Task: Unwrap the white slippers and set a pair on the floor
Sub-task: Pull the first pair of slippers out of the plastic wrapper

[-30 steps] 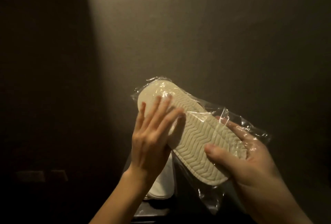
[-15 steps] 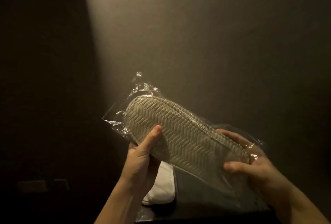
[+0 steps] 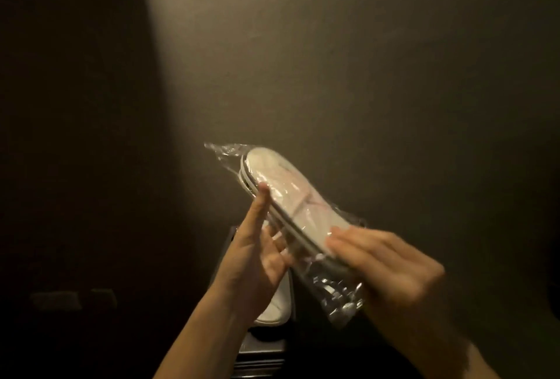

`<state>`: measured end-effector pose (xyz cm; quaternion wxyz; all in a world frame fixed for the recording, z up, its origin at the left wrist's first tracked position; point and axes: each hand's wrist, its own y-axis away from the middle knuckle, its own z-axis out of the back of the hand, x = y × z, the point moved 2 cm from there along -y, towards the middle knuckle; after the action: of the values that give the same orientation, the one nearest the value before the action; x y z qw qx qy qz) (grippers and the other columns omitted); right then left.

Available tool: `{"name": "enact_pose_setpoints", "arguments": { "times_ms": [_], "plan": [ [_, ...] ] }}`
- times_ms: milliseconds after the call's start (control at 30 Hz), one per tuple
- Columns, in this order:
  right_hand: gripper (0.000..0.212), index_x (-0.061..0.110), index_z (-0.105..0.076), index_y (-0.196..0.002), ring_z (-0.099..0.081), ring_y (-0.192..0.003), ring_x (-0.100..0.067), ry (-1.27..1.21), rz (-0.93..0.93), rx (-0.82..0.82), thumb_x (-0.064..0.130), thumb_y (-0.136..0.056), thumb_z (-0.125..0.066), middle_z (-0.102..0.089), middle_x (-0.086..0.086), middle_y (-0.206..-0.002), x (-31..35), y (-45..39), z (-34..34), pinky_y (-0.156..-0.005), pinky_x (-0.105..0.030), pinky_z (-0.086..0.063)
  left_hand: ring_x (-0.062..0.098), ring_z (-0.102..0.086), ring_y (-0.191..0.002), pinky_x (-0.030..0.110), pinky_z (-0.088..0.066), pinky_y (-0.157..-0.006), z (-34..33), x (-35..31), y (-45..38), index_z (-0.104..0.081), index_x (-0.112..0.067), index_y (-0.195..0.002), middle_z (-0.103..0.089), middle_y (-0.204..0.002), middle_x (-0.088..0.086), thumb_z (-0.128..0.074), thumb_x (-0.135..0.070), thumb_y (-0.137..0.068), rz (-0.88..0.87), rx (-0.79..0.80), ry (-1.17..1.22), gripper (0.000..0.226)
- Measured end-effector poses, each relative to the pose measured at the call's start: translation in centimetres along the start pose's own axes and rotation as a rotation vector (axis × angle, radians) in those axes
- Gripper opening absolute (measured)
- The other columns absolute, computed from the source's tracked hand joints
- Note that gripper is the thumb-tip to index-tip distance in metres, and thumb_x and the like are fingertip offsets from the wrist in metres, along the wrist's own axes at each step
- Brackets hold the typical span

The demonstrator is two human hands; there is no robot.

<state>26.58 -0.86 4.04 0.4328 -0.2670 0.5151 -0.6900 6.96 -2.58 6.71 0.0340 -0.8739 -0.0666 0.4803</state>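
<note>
A pair of white slippers (image 3: 281,190) sealed in clear plastic wrap (image 3: 336,296) is held up in front of a dim wall, white upper side toward me, toe end up and to the left. My left hand (image 3: 257,254) supports the pack's left edge from below, thumb up along the rim. My right hand (image 3: 385,263) grips the lower right end, fingers laid over the wrap. Loose wrap hangs crumpled under the right hand. Another white slipper (image 3: 274,309) lies lower down, partly hidden behind my left wrist.
The lower slipper rests on a dark ledge or shelf (image 3: 263,351) at the bottom centre. A lit wall (image 3: 333,60) fills the background; the left side is in deep shadow with faint dark shapes (image 3: 72,300) low down.
The wrapped pair has been turned over: the ribbed sole faced me before, now the white upper does. My right hand has shifted onto the top of the lower end.
</note>
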Motion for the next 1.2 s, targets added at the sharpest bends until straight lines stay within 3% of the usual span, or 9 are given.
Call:
{"name": "enact_pose_setpoints", "arguments": {
  "times_ms": [267, 400, 467, 600, 733, 900, 1000, 1100, 1200],
  "plan": [
    [0.051, 0.035, -0.072, -0.126, -0.046, -0.138, 0.003, -0.376, -0.187, 0.557, 0.055, -0.078, -0.078, -0.058, 0.020, -0.144, 1.2, 0.2, -1.6, -0.114, -0.024, -0.041, 0.027, -0.078, -0.104, 0.037, -0.064, -0.080, 2.6, -1.2, -1.8, -0.065, -0.015, -0.128, -0.079, -0.118, 0.012, -0.080, -0.010, -0.082, -0.188, -0.234, -0.386, 0.048],
    [0.069, 0.027, -0.063, -0.128, -0.065, -0.118, -0.007, -0.625, -0.836, 0.108, 0.053, -0.068, -0.086, -0.066, 0.015, -0.128, -2.3, -3.3, -0.1, -0.095, -0.025, -0.053, 0.030, -0.078, -0.103, 0.037, -0.065, -0.083, 3.0, -2.4, -1.6, -0.069, -0.014, -0.125, -0.078, -0.119, 0.017, -0.085, -0.005, -0.077, -0.092, 0.054, -0.542, 0.051],
    [0.082, 0.021, -0.053, -0.134, -0.068, -0.111, -0.014, -0.869, -1.118, 0.169, 0.046, -0.062, -0.082, -0.066, 0.003, -0.127, -3.5, -4.3, -0.9, -0.088, -0.026, -0.056, 0.032, -0.077, -0.106, 0.041, -0.064, -0.090, 2.8, -2.4, -1.3, -0.071, -0.016, -0.125, -0.078, -0.121, 0.018, -0.080, -0.004, -0.079, -0.053, 0.168, -0.608, 0.048],
    [0.043, 0.001, -0.076, -0.104, -0.079, -0.089, -0.027, -1.163, -1.239, 0.092, 0.024, -0.068, -0.081, -0.080, -0.018, -0.101, -3.5, -4.3, -2.4, -0.074, -0.034, -0.066, 0.032, -0.074, -0.115, 0.051, -0.060, -0.099, 2.5, -2.4, -1.5, -0.071, -0.022, -0.130, -0.076, -0.125, 0.015, -0.082, -0.002, -0.085, -0.016, 0.245, -0.761, 0.050],
    [0.034, 0.004, -0.078, -0.096, -0.078, -0.094, -0.026, -1.133, -1.343, -0.273, 0.021, -0.067, -0.081, -0.081, -0.014, -0.097, -4.3, -3.5, -4.4, -0.079, -0.034, -0.064, 0.007, -0.073, -0.110, 0.039, -0.061, -0.098, 2.5, -3.2, -1.9, -0.068, -0.033, -0.128, -0.077, -0.116, -0.008, -0.090, -0.052, -0.069, -0.431, -0.051, -1.124, 0.065],
    [0.072, 0.005, -0.066, -0.124, -0.076, -0.101, -0.026, -1.298, -1.556, -0.590, 0.033, -0.062, -0.087, -0.077, -0.015, -0.115, -5.0, -3.9, -5.8, -0.080, -0.040, -0.063, 0.007, -0.055, -0.058, 0.022, -0.045, -0.059, 0.1, -0.2, 1.8, -0.060, -0.012, -0.068, -0.058, -0.063, -0.006, -0.074, -0.034, -0.090, -1.067, -0.416, -0.884, 0.034],
    [0.067, 0.004, -0.066, -0.126, -0.078, -0.093, -0.025, -1.361, -1.557, -0.577, 0.035, -0.070, -0.086, -0.077, -0.015, -0.113, -4.2, -4.3, -6.3, -0.068, -0.038, -0.064, 0.009, -0.055, -0.058, 0.024, -0.047, -0.058, -0.4, 2.3, 1.1, -0.064, -0.008, -0.063, -0.059, -0.056, -0.005, -0.075, -0.055, -0.085, -0.683, -0.318, -0.689, 0.053],
    [0.068, 0.003, -0.070, -0.123, -0.076, -0.104, -0.030, -1.440, -1.532, -0.507, 0.035, -0.065, -0.086, -0.078, -0.017, -0.113, -2.2, -4.2, -7.4, -0.091, -0.047, -0.060, 0.017, -0.076, -0.087, 0.032, -0.058, -0.079, -0.7, 3.1, -0.5, -0.079, -0.013, -0.104, -0.082, -0.092, 0.002, -0.082, -0.064, -0.065, -0.087, -0.193, -0.333, 0.065],
    [0.050, 0.002, -0.076, -0.108, -0.076, -0.100, -0.029, -1.512, -1.527, -0.426, 0.029, -0.067, -0.083, -0.079, -0.017, -0.107, 0.1, -3.5, -8.5, -0.092, -0.043, -0.059, 0.016, -0.079, -0.092, 0.032, -0.057, -0.090, -1.3, 3.1, -1.3, -0.075, -0.014, -0.125, -0.080, -0.117, 0.011, -0.081, -0.044, -0.074, -0.055, -0.159, 0.012, 0.060]
  ]
}}
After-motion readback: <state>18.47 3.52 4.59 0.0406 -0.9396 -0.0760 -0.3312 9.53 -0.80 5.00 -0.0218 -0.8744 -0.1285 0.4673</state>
